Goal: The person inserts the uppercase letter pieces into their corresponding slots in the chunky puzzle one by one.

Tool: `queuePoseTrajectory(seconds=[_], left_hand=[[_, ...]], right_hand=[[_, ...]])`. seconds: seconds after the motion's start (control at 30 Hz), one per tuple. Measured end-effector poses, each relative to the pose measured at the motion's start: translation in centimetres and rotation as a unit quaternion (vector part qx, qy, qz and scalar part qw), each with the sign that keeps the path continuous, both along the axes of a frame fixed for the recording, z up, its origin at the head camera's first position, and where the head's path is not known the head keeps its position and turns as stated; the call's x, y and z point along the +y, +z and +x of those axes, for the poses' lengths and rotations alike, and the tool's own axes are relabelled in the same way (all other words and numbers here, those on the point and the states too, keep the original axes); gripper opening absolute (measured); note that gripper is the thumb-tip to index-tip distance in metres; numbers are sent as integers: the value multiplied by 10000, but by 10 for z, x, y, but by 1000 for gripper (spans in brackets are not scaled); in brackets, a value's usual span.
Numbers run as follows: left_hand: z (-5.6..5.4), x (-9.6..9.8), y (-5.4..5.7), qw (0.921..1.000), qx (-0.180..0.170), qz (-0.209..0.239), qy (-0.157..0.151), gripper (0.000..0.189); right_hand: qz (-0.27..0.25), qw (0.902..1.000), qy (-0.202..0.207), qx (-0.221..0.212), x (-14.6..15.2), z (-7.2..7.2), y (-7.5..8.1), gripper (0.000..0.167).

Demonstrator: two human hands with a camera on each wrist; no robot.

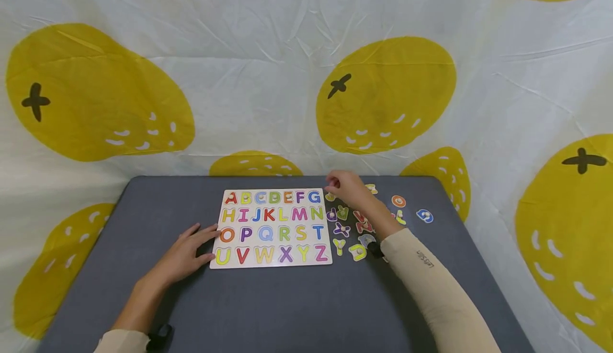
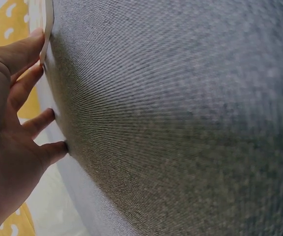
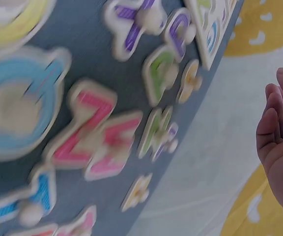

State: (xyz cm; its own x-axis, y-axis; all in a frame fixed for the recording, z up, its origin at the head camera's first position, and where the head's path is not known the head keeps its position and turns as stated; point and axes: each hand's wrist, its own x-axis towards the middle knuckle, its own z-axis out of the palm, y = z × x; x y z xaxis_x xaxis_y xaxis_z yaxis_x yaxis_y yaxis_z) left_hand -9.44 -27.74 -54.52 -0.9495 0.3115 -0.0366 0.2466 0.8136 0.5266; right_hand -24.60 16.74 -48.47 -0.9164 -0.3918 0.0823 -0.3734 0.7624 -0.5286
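By the left hand (image 1: 183, 254), spread and ungripping, the lettered board (image 1: 275, 223) seems steadied at its left edge. Near its top right corner, whether anything is grasped by the curled right hand (image 1: 351, 189) cannot be told; loose letters (image 1: 342, 229) beyond are best lifted by their knobs (image 3: 150, 20).

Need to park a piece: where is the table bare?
Bare table: left of the left hand; between the forearms, nearer than the board; right of the outermost blue letter. Crowded: between board and right forearm, packed with loose letters.
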Motion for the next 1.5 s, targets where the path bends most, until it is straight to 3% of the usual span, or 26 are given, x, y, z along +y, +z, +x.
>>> queuePoseTrajectory(seconds=[0.3, 0.47, 0.67, 0.83, 1.0, 1.33, 1.5], left_hand=[[0, 4, 0, 10000, 1, 11, 12, 58], [-1, 5, -1, 10000, -13, 30, -12, 57], [-1, 2, -1, 10000, -13, 54, -3, 56], [-1, 3, -1, 10000, -2, 72, -22, 57], [-2, 3, -2, 10000, -1, 46, -30, 57], [-1, 0, 0, 10000, 15, 3, -53, 58], [-1, -1, -1, 9999, -77, 26, -66, 58]], right_hand=[[237, 9993, -90, 276, 54, 14, 1, 22], [308, 9992, -184, 194, 79, 26, 1, 22], [466, 9989, -90, 9, 94, 40, -5, 26], [564, 9984, 7, 103, 102, 51, -14, 22], [421, 9991, 110, 1, 111, 63, -19, 21], [433, 9988, -167, 134, 142, 74, -23, 20], [491, 9973, -490, 256, 164, 78, -19, 20]])
